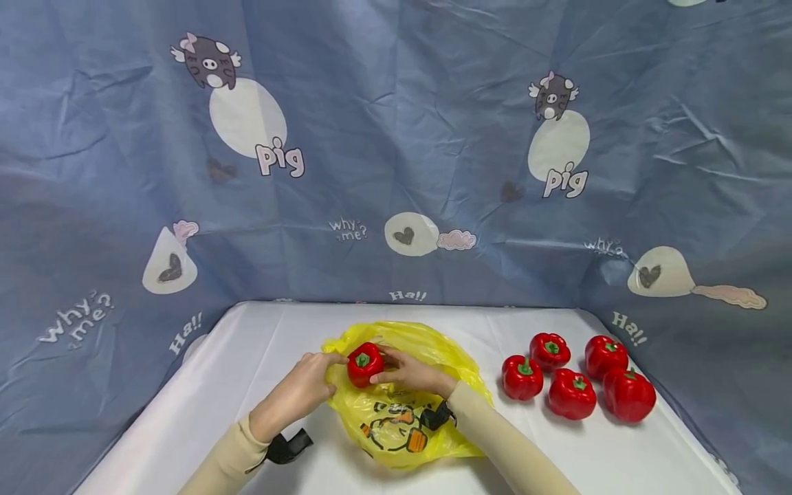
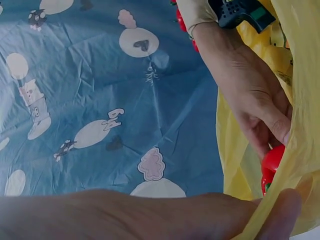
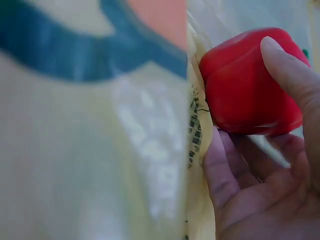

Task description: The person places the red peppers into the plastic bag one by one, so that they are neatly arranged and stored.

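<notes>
A yellow plastic bag point(image 1: 454, 361) with a printed cartoon lies spread with its mouth open at the middle of the table. My right hand point(image 1: 411, 375) reaches in over the bag and grips a red bell pepper point(image 1: 365, 368) with a green stem. In the right wrist view the thumb lies over the pepper point(image 3: 240, 90) and the fingers are beneath it. At the bag's left edge, my left hand point(image 1: 301, 390) pinches the rim. The left wrist view shows its thumb point(image 2: 282, 212) outside the yellow plastic point(image 2: 306, 95), the other fingers hidden behind it.
Several more red bell peppers point(image 1: 572, 395) stand grouped on the white tablecloth point(image 1: 260, 344) to the right of the bag. A blue printed curtain point(image 1: 396, 151) rises behind the table and along both sides. Black straps point(image 1: 289, 445) circle the wrists.
</notes>
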A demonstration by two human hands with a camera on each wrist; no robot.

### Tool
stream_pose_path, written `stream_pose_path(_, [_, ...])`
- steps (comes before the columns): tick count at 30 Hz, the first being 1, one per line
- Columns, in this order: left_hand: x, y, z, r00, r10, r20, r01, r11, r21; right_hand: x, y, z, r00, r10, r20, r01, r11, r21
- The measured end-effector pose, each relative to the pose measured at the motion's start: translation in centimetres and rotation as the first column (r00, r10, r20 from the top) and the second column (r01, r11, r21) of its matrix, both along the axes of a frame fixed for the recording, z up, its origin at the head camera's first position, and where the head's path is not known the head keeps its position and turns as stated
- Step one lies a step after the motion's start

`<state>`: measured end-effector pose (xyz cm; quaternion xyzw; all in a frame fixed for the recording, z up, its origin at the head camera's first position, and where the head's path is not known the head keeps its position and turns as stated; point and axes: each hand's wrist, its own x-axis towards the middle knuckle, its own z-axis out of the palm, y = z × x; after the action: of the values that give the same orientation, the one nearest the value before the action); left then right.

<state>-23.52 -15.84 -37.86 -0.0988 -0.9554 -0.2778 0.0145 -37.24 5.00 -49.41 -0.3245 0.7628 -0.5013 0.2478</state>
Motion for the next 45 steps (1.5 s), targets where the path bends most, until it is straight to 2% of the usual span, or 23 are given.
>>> stream_pose_path(5, [-0.1,0.1,0.0,1.0,-0.006,-0.002,0.006,1.0,0.001,0.2,0.2,0.2,0.995,-0.089,-0.036,0.091,0.995,0.046])
stream_pose_path(10, [-0.2,0.1,0.0,1.0,-0.015,0.006,0.015,1.0,0.002,0.3,0.0,0.5,0.996,-0.074,-0.058,0.078,0.995,0.069])
stream_pose_path(15, [-0.3,0.0,0.1,1.0,-0.014,0.002,0.014,1.0,0.005,0.7,-0.2,1.6,0.994,-0.052,-0.1,0.063,0.992,0.11])
stream_pose_path(19, [-0.4,-0.2,0.3,1.0,-0.007,-0.006,0.007,1.0,-0.003,1.0,-0.1,2.5,0.995,-0.03,-0.09,0.038,0.995,0.091])
stream_pose_path(26, [-0.3,-0.3,0.3,1.0,-0.009,0.002,0.009,1.0,-0.006,1.9,0.3,3.0,0.995,-0.004,-0.096,0.011,0.997,0.075])
stream_pose_path(30, [-0.2,-0.4,0.4,1.0,-0.011,-0.012,0.011,1.0,-0.012,2.6,0.9,3.6,0.992,-0.005,-0.122,0.016,0.996,0.091])
stream_pose_path(36, [0.0,-0.4,0.4,1.0,-0.004,-0.006,0.004,1.0,-0.003,3.8,2.2,4.8,0.986,-0.05,-0.16,0.07,0.99,0.12])
stream_pose_path(40, [-0.1,-0.4,0.2,1.0,-0.003,0.008,0.003,1.0,0.0,4.8,3.3,5.6,0.988,-0.063,-0.139,0.078,0.992,0.1])
stream_pose_path(45, [0.0,-0.4,0.2,1.0,-0.003,0.01,0.003,1.0,0.001,5.9,5.3,6.5,0.995,-0.033,-0.097,0.038,0.998,0.046])
